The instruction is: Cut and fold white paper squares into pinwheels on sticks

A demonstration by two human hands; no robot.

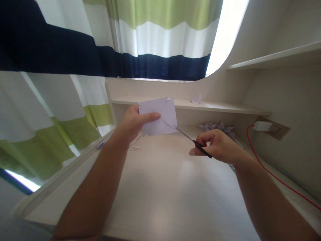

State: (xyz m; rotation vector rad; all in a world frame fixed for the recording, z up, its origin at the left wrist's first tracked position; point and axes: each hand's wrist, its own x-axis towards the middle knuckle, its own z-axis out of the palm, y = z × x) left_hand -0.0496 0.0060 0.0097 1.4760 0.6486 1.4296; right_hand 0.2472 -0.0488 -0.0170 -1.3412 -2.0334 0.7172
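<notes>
My left hand point(134, 122) holds a pale lilac sheet of paper point(160, 113) up over the desk, thumb on its front face. In my right hand point(218, 145) is a pair of black-handled scissors point(187, 136), gripped by the handles. The thin blades reach left and up into the paper's lower edge. Both hands hover above the light wooden desk point(163, 187).
A pile of folded lilac paper pieces point(218, 127) lies at the back right of the desk, and small white scraps point(134, 145) under my left hand. A red cable point(265, 167) runs to a white plug point(262, 126). Striped curtains point(75, 83) hang left; a shelf point(200, 105) holds a paper scrap.
</notes>
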